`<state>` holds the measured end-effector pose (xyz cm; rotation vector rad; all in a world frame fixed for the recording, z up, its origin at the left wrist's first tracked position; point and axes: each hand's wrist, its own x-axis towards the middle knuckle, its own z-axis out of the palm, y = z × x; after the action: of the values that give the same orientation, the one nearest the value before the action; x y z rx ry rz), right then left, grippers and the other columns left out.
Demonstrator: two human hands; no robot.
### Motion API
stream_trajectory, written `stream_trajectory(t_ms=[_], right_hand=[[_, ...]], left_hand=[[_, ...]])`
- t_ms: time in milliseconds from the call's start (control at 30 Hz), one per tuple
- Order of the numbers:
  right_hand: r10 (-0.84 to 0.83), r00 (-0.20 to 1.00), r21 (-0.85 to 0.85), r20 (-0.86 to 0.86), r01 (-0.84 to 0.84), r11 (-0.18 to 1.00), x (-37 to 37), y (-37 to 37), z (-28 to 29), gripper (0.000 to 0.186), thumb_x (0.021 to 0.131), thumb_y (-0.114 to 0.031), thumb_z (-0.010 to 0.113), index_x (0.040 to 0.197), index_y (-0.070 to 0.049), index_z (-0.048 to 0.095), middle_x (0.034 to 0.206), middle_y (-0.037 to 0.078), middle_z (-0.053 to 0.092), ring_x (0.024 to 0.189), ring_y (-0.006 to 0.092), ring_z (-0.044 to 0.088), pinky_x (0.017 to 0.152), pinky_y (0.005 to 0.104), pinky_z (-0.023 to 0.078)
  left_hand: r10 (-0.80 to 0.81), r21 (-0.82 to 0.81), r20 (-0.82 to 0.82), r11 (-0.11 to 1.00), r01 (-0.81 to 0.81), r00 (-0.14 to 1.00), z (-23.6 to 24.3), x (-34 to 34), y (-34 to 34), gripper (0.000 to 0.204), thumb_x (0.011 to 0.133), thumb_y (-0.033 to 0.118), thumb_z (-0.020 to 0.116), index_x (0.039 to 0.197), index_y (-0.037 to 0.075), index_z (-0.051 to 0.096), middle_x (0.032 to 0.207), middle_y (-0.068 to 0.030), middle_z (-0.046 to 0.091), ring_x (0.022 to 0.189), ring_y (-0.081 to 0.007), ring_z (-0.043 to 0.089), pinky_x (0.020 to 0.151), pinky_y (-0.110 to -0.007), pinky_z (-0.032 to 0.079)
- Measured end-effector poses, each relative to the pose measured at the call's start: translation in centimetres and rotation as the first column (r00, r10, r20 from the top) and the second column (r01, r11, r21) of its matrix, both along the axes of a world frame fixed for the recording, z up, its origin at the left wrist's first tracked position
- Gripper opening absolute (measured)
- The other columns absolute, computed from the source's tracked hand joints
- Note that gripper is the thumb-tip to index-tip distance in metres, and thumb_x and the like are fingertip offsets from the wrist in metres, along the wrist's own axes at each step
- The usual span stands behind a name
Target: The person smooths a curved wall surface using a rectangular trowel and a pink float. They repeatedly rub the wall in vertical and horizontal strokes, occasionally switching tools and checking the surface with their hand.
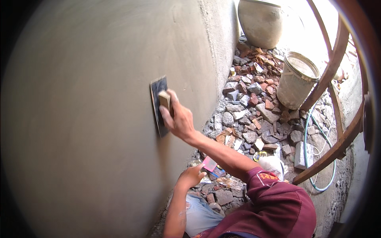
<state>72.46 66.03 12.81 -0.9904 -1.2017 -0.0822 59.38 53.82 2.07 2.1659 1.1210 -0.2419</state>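
My right hand (pixel 175 113) grips the light wooden handle of a dark rectangular float (pixel 158 85), which lies flat against the smooth grey plastered wall (pixel 91 99). My left hand (pixel 192 175) is lower down near the wall's base, its fingertips at the corner of a small pink piece (pixel 210 163) with blue beside it; whether it holds that piece I cannot tell. Broken brick and stone rubble (pixel 249 137) covers the ground to the right of the wall.
A large clay-grey pot (pixel 260 24) stands at the back. A dirty bucket (pixel 293 85) sits among the rubble beside curved wooden members (pixel 323 162). A teal hose (pixel 333 174) loops around a pale block (pixel 301 154) on the right.
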Motion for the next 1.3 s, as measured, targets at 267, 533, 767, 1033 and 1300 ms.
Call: stream_trajectory(t_ms=[267, 533, 767, 1033, 1300], right_hand=[[-0.181, 0.981, -0.019, -0.064, 0.180, 0.983, 20.4, 14.4, 17.3, 0.040, 0.098, -0.035, 0.059, 0.119, -0.001, 0.061, 0.088, 0.023, 0.072, 0.081, 0.0367, 0.072, 0.070, 0.0438, 0.057], [-0.021, 0.999, -0.103, 0.033, 0.024, 0.994, -0.1, -0.2, -7.5, 0.066, 0.093, -0.021, 0.068, 0.149, 0.002, 0.040, 0.087, 0.024, 0.071, 0.074, 0.0392, 0.071, 0.067, 0.0446, 0.056], [-0.191, 0.974, 0.065, -0.121, 0.200, 0.978, 16.6, 11.0, 10.3, 0.047, 0.097, -0.038, 0.062, 0.125, -0.001, 0.058, 0.082, 0.023, 0.070, 0.070, 0.0404, 0.069, 0.062, 0.0485, 0.053], [-0.181, 0.983, -0.093, 0.003, 0.181, 0.979, 5.3, 8.1, -4.1, 0.063, 0.094, -0.029, 0.065, 0.146, 0.001, 0.044, 0.088, 0.024, 0.070, 0.071, 0.0427, 0.068, 0.063, 0.0501, 0.054], [0.053, 0.987, 0.160, -0.153, -0.028, 0.987, 6.5, 5.9, 2.2, 0.052, 0.098, -0.026, 0.061, 0.141, 0.001, 0.047, 0.102, 0.026, 0.071, 0.081, 0.0432, 0.071, 0.070, 0.0464, 0.056]], left_hand=[[-0.058, 0.003, 0.155, 0.998, 0.058, 0.986, -1.8, 1.1, 0.6, 0.052, 0.095, 0.032, 0.063, 0.139, 0.004, 0.056, 0.117, -0.0258, 0.068, 0.111, -0.0414, 0.064, 0.097, -0.047, 0.050], [-0.072, -0.068, -0.072, 0.995, 0.068, 0.995, -2.2, 0.8, 0.9, 0.050, 0.094, 0.033, 0.062, 0.138, 0.010, 0.058, 0.123, -0.0243, 0.066, 0.116, -0.0391, 0.063, 0.100, -0.046, 0.050], [0.010, -0.106, 0.057, 0.994, -0.004, 0.998, 0.7, -0.4, -1.3, 0.046, 0.094, 0.032, 0.064, 0.131, 0.006, 0.063, 0.121, -0.0243, 0.067, 0.115, -0.0417, 0.062, 0.099, -0.047, 0.049], [0.148, -0.115, 0.235, 0.986, -0.124, 0.961, 3.9, -3.2, -1.1, 0.034, 0.094, 0.030, 0.065, 0.114, 0.003, 0.071, 0.097, -0.0201, 0.073, 0.087, -0.0345, 0.071, 0.081, -0.041, 0.054], [0.106, -0.085, 0.335, 0.993, -0.082, 0.936, 4.5, -3.9, -2.3, 0.030, 0.092, 0.031, 0.068, 0.100, 0.004, 0.074, 0.085, -0.0160, 0.073, 0.074, -0.0274, 0.070, 0.071, -0.038, 0.053]])
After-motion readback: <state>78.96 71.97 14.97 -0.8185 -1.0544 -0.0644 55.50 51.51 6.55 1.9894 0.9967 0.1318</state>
